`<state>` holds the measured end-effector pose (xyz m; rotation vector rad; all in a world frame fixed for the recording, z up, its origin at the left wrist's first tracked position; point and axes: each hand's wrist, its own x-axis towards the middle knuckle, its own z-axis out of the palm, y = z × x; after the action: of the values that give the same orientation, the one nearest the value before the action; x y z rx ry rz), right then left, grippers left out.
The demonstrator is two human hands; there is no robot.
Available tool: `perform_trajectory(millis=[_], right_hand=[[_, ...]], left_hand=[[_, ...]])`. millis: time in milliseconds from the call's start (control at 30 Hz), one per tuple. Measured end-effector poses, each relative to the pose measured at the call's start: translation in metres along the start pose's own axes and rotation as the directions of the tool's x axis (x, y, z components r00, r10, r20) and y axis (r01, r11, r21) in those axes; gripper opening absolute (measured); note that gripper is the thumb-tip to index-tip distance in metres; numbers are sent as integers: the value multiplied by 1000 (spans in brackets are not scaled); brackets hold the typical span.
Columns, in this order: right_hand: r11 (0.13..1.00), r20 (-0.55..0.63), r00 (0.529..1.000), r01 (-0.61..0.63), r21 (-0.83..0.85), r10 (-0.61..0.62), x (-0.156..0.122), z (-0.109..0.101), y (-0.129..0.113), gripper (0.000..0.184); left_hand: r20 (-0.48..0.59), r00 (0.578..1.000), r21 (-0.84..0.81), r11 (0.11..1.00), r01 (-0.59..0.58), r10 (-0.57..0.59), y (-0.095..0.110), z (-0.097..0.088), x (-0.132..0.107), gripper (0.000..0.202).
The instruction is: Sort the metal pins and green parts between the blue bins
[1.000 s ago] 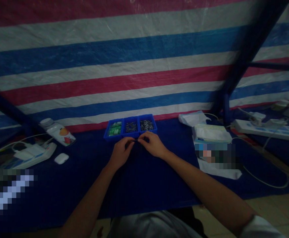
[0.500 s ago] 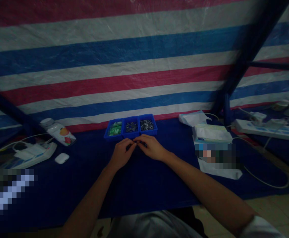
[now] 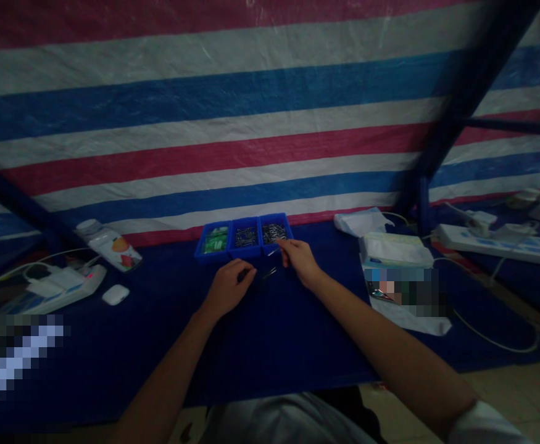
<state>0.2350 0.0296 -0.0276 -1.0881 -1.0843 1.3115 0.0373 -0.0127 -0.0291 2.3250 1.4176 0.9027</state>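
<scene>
My right hand (image 3: 298,262) is at the front of the rightmost blue bin, its fingertips pinched on a thin shiny metal piece (image 3: 273,251), perhaps a screw. My left hand (image 3: 231,283) rests over the table just in front of the bins, thumb and fingers closed together. Whatever it may hold is hidden. Between the hands, a couple of slim metal pieces (image 3: 270,272) lie on the dark blue tabletop. Small dark metal parts like screws fill the middle bin (image 3: 245,251) and the right bin (image 3: 270,216). Green pieces lie in the left bin (image 3: 199,252).
At the left are a power strip (image 3: 91,283) with plugs and cables, a white case (image 3: 115,295) and a bottle (image 3: 112,246). To the right sit a tissue pack (image 3: 397,250) and another power strip (image 3: 505,242). A striped tarp (image 3: 251,135) hangs behind the table.
My hands were together at the fingertips; now the right has moved away to the right, toward the right bin, with a metal piece. The left has stayed nearly still.
</scene>
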Motion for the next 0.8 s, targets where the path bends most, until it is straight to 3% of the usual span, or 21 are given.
perform_trajectory(millis=[233, 333, 400, 500, 533, 600, 633, 700, 733, 800], right_hand=[[994, -67, 993, -100, 36, 102, 4, 1, 1, 33], [991, -15, 999, -32, -127, 30, -1, 3, -6, 26], [952, 86, 994, 83, -294, -60, -11, 1, -15, 20], [785, 305, 936, 322, -529, -178, -41, -16, -34, 18], [714, 335, 920, 373, -592, -203, -54, -27, -39, 20], [544, 266, 916, 393, -741, -299, -82, -57, -43, 25], [443, 187, 901, 362, -820, -392, -96, -76, -41, 27], [246, 49, 820, 227, -942, -571, -121, -118, -31, 32], [167, -21, 770, 111, -980, -638, -132, -138, -24, 34], [63, -94, 715, -70, -996, -693, -151, -174, -7, 38]], left_hand=[[11, 1000, 1, 1000, -7, 7, 0, 0, 0, 21], [35, 999, 5, 1000, 3, -3, 0, 1, 0, 17], [58, 998, 7, 1000, 4, -5, 0, 2, -1, 15], [85, 996, 5, 1000, 3, -3, 0, 4, -2, 13], [89, 996, 5, 1000, -3, 2, -1, 5, -3, 13], [93, 995, 8, 1000, -20, 19, -1, 5, -3, 13], [91, 996, 9, 1000, -26, 25, -1, 5, -3, 14], [84, 996, 12, 1000, -28, 27, -2, 5, -3, 15], [81, 996, 13, 1000, -25, 24, -2, 5, -3, 16], [75, 997, 11, 1000, -16, 15, -2, 5, -3, 17]])
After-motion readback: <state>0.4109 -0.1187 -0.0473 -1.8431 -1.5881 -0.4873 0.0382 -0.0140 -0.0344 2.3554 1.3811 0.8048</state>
